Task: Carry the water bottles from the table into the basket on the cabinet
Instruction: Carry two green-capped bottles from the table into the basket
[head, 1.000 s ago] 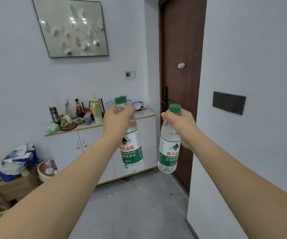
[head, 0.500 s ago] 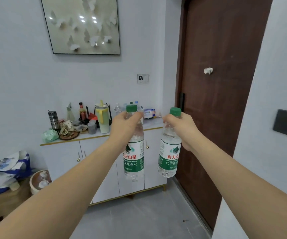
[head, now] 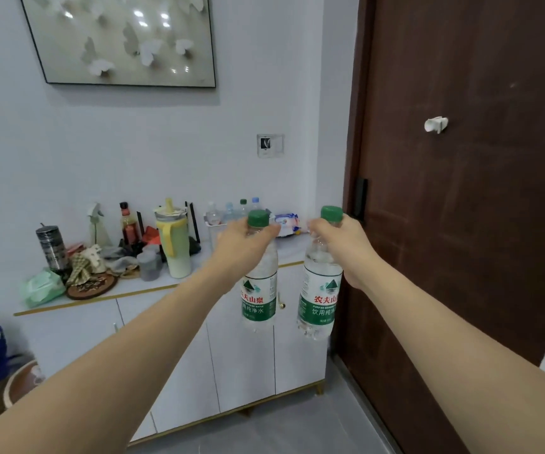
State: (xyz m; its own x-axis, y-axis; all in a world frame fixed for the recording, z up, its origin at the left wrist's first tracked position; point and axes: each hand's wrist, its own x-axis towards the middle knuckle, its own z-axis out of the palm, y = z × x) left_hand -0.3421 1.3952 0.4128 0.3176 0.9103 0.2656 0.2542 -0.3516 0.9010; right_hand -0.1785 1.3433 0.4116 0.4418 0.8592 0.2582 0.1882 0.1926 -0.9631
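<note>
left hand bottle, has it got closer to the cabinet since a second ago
Yes. The left-hand bottle has come nearer the white cabinet, which now looms much larger behind it.

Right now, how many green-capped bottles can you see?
3: one in the left hand, bottle; one in the right hand, bottle; one in the basket on the cabinet, cap. The left hand may hide others there.
</note>
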